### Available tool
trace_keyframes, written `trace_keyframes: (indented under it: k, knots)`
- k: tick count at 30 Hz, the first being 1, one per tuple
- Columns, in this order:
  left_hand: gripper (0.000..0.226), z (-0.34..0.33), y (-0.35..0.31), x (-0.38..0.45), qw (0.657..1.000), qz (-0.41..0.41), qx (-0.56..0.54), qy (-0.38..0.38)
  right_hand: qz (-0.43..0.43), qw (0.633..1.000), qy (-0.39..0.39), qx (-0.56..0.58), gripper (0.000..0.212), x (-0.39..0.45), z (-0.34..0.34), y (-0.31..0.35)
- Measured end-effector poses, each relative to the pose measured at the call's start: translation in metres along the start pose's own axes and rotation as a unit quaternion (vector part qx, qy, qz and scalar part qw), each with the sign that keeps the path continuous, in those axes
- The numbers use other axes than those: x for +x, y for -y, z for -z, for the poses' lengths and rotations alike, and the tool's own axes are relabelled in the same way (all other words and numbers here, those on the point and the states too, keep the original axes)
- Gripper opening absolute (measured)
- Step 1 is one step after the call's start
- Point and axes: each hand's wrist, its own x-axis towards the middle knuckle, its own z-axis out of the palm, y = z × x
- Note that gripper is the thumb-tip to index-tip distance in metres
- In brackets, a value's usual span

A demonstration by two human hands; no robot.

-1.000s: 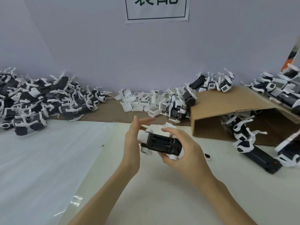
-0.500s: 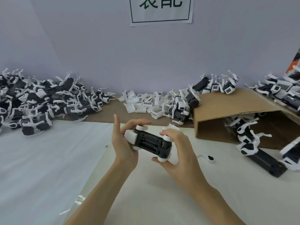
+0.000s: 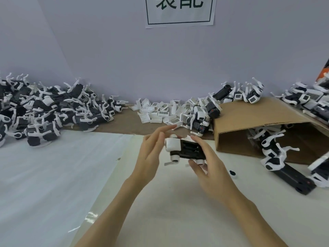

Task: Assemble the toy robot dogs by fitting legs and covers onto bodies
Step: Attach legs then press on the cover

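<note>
Pale lilac wall (image 3: pixel 106 50) bears a cropped sign (image 3: pixel 179 11), possibly Chinese.

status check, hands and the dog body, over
Right hand grips black-and-white toy dog body above the table. Left hand open beside its white end, fingers straight. Nothing between them.

A white paper sign (image 3: pixel 179 11) with dark characters hangs on the lilac wall (image 3: pixel 106 50) at twelve o'clock. A tipped cardboard box (image 3: pixel 258 120) lies on the worktop (image 3: pixel 53 175) at two o'clock.
</note>
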Motion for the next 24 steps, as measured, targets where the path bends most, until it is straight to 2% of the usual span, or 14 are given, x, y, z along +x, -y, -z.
trace_keyframes:
  k: [2,5,7,9,12,14,16,18,19,21,22,24]
  knots:
    - [0.043,-0.004,0.002,-0.002,0.993,-0.061,0.098,0.008,-0.011,1.000,0.021,0.010,0.063,0.001,0.007,-0.004]
    - [0.043,-0.007,0.005,-0.005,0.989,-0.090,0.116,0.011,-0.033,0.997,0.061,0.029,0.066,-0.001,0.007,-0.008]
    - [0.045,-0.006,0.004,-0.004,0.989,-0.088,0.118,0.016,-0.031,0.998,0.051,0.017,0.066,-0.001,0.001,-0.008]
    - [0.046,0.000,0.006,-0.001,0.993,-0.052,0.106,0.008,-0.018,1.000,-0.004,0.015,0.066,-0.002,-0.004,-0.008]
    - [0.065,0.010,0.005,0.008,0.991,0.115,-0.063,-0.009,-0.001,0.997,-0.076,0.002,0.069,-0.003,-0.008,-0.004]
    - [0.078,0.009,0.005,0.010,0.975,0.179,-0.131,-0.027,0.039,0.994,-0.075,-0.062,0.073,-0.004,-0.012,0.000]
    - [0.072,0.000,0.007,0.006,0.967,0.181,-0.145,-0.109,0.078,0.990,-0.035,-0.108,0.078,-0.008,-0.019,0.004]
    - [0.067,-0.004,0.013,0.003,0.929,0.221,-0.217,-0.205,0.091,0.993,0.000,-0.076,0.070,-0.011,-0.025,0.007]
    - [0.066,-0.002,0.018,0.004,0.902,0.250,-0.260,-0.235,0.074,0.997,0.002,-0.023,0.063,-0.011,-0.027,0.008]
    - [0.066,0.007,0.026,0.008,0.853,0.295,-0.324,-0.284,0.011,0.995,-0.049,0.081,0.048,-0.005,-0.028,0.008]
    - [0.067,0.012,0.029,0.010,0.834,0.313,-0.334,-0.308,-0.014,0.993,-0.088,0.077,0.039,0.001,-0.027,0.006]
    - [0.072,0.021,0.036,0.012,0.815,0.341,-0.317,-0.344,-0.045,0.989,-0.131,-0.051,0.020,0.014,-0.021,-0.005]
